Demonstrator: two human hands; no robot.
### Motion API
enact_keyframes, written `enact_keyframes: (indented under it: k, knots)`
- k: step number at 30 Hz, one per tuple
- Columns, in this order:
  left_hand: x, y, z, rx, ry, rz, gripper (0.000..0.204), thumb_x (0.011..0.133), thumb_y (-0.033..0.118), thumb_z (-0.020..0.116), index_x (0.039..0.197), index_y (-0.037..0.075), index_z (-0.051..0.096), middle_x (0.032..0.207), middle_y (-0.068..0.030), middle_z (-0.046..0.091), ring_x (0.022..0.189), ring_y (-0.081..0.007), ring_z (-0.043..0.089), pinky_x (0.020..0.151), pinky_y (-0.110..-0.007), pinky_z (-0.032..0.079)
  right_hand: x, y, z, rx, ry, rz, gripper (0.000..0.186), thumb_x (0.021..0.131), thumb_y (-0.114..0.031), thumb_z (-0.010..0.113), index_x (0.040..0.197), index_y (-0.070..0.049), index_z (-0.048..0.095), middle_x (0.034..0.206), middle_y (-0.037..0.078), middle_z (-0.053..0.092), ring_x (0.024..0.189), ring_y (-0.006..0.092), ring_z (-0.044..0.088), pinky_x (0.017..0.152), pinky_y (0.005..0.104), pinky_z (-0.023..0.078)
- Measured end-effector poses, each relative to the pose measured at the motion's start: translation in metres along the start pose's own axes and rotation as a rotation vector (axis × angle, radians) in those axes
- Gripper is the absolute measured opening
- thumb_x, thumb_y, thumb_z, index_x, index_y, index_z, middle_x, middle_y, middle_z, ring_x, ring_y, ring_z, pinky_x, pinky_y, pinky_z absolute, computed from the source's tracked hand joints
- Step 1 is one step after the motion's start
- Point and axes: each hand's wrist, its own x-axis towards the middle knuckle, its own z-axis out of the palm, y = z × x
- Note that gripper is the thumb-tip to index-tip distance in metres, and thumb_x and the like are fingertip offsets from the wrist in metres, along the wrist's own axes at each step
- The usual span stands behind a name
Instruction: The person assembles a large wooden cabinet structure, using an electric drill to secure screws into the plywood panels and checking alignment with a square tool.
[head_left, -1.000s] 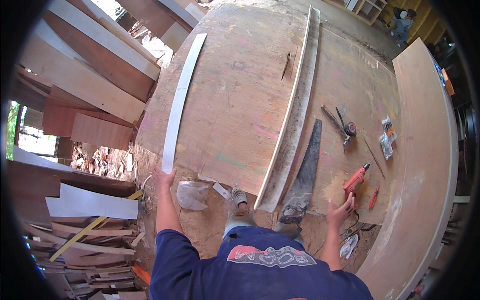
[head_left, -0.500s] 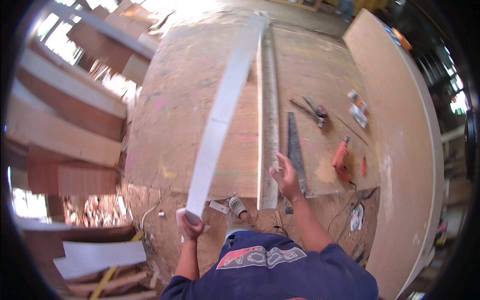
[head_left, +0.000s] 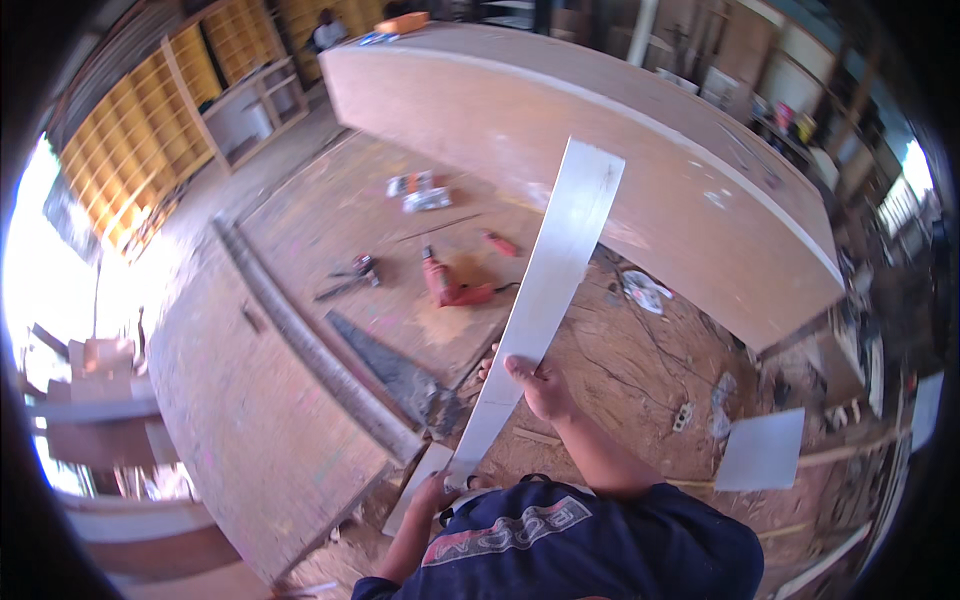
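Observation:
A long white board strip (head_left: 560,250) slants up and away from my body, held in both hands. My right hand (head_left: 543,388) is closed around its middle, thumb on top and fingertips showing past the far edge. At the near end, my left hand (head_left: 433,492) is closed on the strip, its fingers partly hidden. A shorter white piece (head_left: 410,492) lies against or just under the left hand; I cannot tell whether it is held too. Beyond the strip, a red corded drill (head_left: 450,283) and a dark handsaw (head_left: 375,360) lie on the wooden work surface (head_left: 250,420).
A long, narrow channel-like piece (head_left: 320,340) lies across the work surface. Plastic packets (head_left: 420,192), a small red tool (head_left: 500,243) and a dark tool (head_left: 355,272) sit farther back. A big wooden panel box (head_left: 690,190) stands beyond. Cords, a power strip (head_left: 683,417) and a white square sheet (head_left: 760,450) lie at right.
My view has turned to the right, and the white strip has swung from the work surface toward the wooden box. My right hand, open and off the strip before, now grips its middle.

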Motion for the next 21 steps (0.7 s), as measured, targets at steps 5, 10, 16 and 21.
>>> enact_keyframes:
  k: [5,10,16,21]
  knots:
    - [0.086,0.252,-0.058,-0.231,0.144,0.415,0.042,0.096,0.028,0.083,0.131,0.007,0.073,0.126,-0.0171,0.078,0.115,-0.0358,0.076,0.099,-0.045,0.059,-0.104,-0.032,-0.128,-0.216,0.2,-0.036,0.034,0.111,-0.023,0.07,0.134,0.003,0.069,0.116,0.014,0.082,0.113,0.0225,0.077,0.101,0.0392,0.061]
    - [0.09,0.518,-0.072,-0.26,0.267,0.908,0.043,0.098,0.016,0.084,0.136,0.0,0.07,0.119,-0.0148,0.078,0.112,-0.0251,0.076,0.1,-0.038,0.058,-0.198,-0.057,-0.228,-0.385,0.402,0.026,0.032,0.11,-0.027,0.072,0.132,-0.004,0.078,0.117,0.006,0.082,0.109,0.0128,0.072,0.098,0.0337,0.056]
    - [0.1,0.645,0.002,-0.515,-0.047,1.02,0.046,0.103,0.015,0.079,0.143,-0.003,0.065,0.13,-0.014,0.076,0.12,-0.0205,0.073,0.107,-0.036,0.056,-0.274,-0.141,-0.289,-0.565,0.68,-0.026,0.028,0.112,-0.026,0.07,0.124,-0.002,0.078,0.113,0.004,0.081,0.107,0.0125,0.071,0.094,0.0336,0.055]
    - [0.169,0.605,0.105,-0.287,-0.311,0.554,0.067,0.097,0.032,0.086,0.148,-0.002,0.06,0.136,-0.0215,0.072,0.131,-0.0354,0.068,0.117,-0.048,0.05,-0.34,-0.257,-0.353,-0.186,1.072,-0.685,0.024,0.115,-0.022,0.057,0.123,-0.001,0.065,0.101,0.016,0.075,0.094,0.0265,0.073,0.088,0.0432,0.06]
